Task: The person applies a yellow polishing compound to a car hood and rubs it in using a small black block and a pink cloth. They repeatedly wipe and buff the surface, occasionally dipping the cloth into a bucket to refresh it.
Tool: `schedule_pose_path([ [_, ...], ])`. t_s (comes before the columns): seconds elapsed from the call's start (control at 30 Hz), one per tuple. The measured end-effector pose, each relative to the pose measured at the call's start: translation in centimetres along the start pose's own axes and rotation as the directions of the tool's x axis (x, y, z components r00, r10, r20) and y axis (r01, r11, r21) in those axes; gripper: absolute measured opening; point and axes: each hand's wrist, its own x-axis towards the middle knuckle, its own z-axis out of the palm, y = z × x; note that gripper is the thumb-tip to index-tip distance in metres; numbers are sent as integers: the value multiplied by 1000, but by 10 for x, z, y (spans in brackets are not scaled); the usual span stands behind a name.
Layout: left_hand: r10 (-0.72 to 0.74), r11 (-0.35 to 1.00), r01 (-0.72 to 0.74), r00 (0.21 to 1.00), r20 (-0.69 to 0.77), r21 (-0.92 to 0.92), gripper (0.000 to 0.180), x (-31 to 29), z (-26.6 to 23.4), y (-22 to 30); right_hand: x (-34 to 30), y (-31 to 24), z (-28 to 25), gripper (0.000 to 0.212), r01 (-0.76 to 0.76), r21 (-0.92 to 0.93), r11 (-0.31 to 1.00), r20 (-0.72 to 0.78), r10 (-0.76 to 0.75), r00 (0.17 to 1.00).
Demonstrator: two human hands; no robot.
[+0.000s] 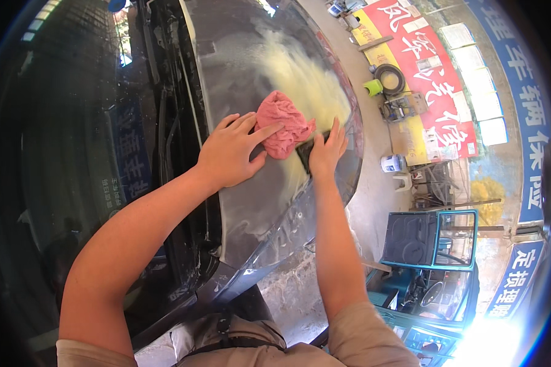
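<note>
A car hood point(239, 226) lies under both hands, dull grey with a broad patch of pale yellow filler point(300, 73) smeared and dusty on it. My left hand point(229, 150) rests on the hood with its fingers spread, the index finger lying over the edge of a crumpled pink cloth point(280, 122). To the right of the cloth, my right hand point(327, 151) presses a dark, flat pad point(304, 154) against the filler's lower part. Its fingers point away from me along the pad, which they partly cover, so its exact kind is hidden.
The dark windshield point(61, 153) and wiper trim border the hood on the left. Beyond the hood's right edge stand a white bucket point(393, 163), a tire point(389, 79) and a green container point(372, 87). A teal vehicle with an open door point(410, 238) is at lower right.
</note>
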Motion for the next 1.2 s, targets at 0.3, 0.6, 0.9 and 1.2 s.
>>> schedule_pose_path([
  [0.3, 8, 1000, -8, 1000, -24, 19, 70, 0, -5, -5, -11, -27, 0, 77, -13, 37, 999, 17, 12, 1000],
  [0.6, -41, 998, 42, 999, -9, 47, 72, -12, -15, -15, -85, -22, -6, 86, -30, 106, 994, 70, 23, 997],
  [0.9, -13, 1000, 12, 1000, 18, 20, 70, -5, -4, -5, 44, 23, 11, 91, -76, 154, 985, 3, 77, 997],
  [1.2, -5, 1000, 5, 1000, 9, -20, 70, 6, -2, 2, 121, 66, 13, 87, -9, 307, 952, -68, 32, 997],
])
